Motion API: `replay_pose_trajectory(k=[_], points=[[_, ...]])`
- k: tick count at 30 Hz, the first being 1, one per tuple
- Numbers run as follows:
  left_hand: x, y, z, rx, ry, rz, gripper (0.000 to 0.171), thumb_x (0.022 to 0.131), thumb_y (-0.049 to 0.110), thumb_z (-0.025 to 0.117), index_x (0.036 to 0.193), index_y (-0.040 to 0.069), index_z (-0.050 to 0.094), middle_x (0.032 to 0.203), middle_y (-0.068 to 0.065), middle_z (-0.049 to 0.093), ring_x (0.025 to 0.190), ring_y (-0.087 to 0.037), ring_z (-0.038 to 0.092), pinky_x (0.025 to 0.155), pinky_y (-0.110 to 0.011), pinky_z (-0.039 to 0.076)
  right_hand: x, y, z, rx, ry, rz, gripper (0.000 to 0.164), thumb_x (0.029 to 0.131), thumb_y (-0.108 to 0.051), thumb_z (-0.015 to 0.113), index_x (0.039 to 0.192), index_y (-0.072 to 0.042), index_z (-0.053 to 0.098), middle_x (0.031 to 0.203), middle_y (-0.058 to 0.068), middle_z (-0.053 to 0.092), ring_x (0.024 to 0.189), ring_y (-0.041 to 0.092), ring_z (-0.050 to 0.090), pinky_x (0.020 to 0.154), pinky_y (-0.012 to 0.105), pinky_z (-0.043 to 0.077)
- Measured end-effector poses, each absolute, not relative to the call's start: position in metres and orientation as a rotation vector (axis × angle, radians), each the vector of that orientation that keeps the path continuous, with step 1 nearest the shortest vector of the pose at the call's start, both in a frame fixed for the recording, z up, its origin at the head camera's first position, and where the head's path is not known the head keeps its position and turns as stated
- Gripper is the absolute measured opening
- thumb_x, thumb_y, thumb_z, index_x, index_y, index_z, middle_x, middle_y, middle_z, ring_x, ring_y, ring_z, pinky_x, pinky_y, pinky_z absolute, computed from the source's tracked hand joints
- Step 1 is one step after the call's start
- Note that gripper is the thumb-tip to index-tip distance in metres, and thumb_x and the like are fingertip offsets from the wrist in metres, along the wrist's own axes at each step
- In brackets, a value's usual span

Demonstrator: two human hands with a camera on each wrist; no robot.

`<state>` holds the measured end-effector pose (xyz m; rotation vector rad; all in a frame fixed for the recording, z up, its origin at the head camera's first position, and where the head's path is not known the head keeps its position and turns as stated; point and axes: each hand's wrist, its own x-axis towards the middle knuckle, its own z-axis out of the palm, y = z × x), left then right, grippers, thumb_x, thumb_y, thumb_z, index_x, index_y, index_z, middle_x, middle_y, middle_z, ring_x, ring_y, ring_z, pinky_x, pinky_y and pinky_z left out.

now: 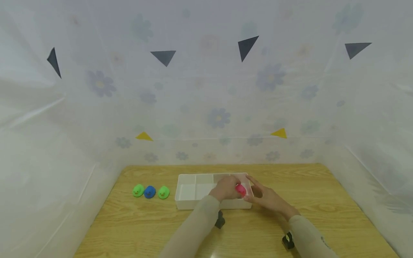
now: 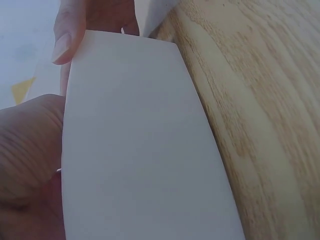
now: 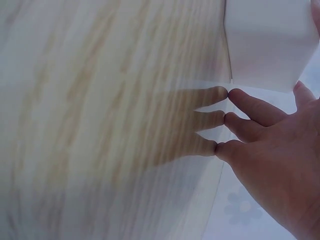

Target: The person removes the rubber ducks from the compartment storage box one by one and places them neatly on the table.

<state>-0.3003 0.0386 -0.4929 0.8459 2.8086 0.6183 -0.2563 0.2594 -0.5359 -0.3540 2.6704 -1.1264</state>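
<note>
A white divided box [image 1: 185, 205] rests on the wooden table. My left hand [image 1: 224, 188] reaches over its front wall and holds a pink rubber duck [image 1: 240, 190] by its fingertips in the right-end compartment. At the box's right end, my right hand [image 1: 269, 197] grips with thumb and index finger spread across the two corners. In the left wrist view, the right thumb [image 2: 62, 47] lies over the rim. The other right fingers [image 3: 250, 107] extend down to the tabletop in the right wrist view. Most of the left fingers are hidden behind the box wall.
Left of the box stand a green duck [image 1: 138, 190], a blue duck [image 1: 150, 192] and another green duck [image 1: 163, 192] in a row. A pale flowered curtain [image 1: 200, 89] encloses the table [image 1: 138, 229] at the back and sides. Each wrist carries a small black camera [image 1: 288, 240].
</note>
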Motion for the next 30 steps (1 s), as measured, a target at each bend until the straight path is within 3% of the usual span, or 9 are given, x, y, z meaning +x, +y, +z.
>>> replay_pose_trajectory(k=[4,20,24,30], points=[[-0.3005,0.0403,-0.4930,0.827,2.829,0.555,0.034,0.084,0.025,0.088,0.111,0.008,0.077,0.103,-0.002,0.077,0.090,-0.016,0.063,0.077,-0.023,0.050,-0.2567,0.2602,-0.5374,-0.358,2.675,-1.123,0.093,0.095,-0.064,0.068,0.167,-0.050,0.011,0.155,0.014,0.057,0.147,0.050,0.046,0.113,0.080,0.032],[-0.2997,0.0414,-0.4906,0.773,2.793,0.544,0.046,0.086,0.029,0.087,0.127,0.012,0.074,0.116,-0.001,0.077,0.096,-0.016,0.063,0.082,-0.030,0.048,-0.2564,0.2607,-0.5383,-0.371,2.670,-1.139,0.091,0.096,-0.063,0.068,0.165,-0.055,0.009,0.156,0.015,0.056,0.147,0.051,0.046,0.113,0.080,0.032],[-0.2993,0.0413,-0.4903,0.802,2.804,0.520,0.051,0.086,0.029,0.087,0.132,0.011,0.073,0.125,-0.001,0.076,0.104,-0.019,0.065,0.090,-0.033,0.048,-0.2549,0.2596,-0.5360,-0.385,2.683,-1.140,0.091,0.097,-0.061,0.068,0.167,-0.051,0.012,0.153,0.014,0.060,0.144,0.047,0.051,0.113,0.077,0.036],[-0.2985,0.0395,-0.4909,0.834,2.787,0.594,0.047,0.085,0.026,0.088,0.127,0.011,0.075,0.123,-0.002,0.077,0.105,-0.018,0.066,0.093,-0.033,0.049,-0.2531,0.2589,-0.5328,-0.385,2.673,-1.155,0.091,0.097,-0.059,0.069,0.167,-0.048,0.014,0.152,0.013,0.061,0.143,0.046,0.052,0.112,0.076,0.038]])
